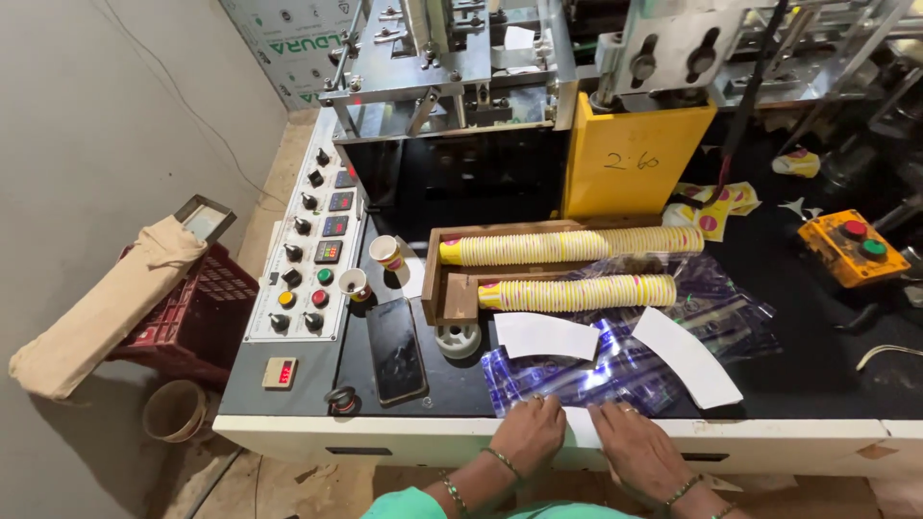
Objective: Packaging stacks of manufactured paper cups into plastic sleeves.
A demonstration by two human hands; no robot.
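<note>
Low in the frame's centre, left hand (pixel 527 434) and right hand (pixel 636 447) press flat, slightly apart, on a white paper blank (pixel 581 427) between them.

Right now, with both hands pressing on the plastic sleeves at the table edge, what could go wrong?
1. The left hand and right hand rest on glossy plastic sleeves near the table edge; the sheets may slide off.
2. The loose white paper blanks lie on that plastic and could shift with it.
3. The phone and two single paper cups sit close by; a sideways sweep might knock them.
</note>
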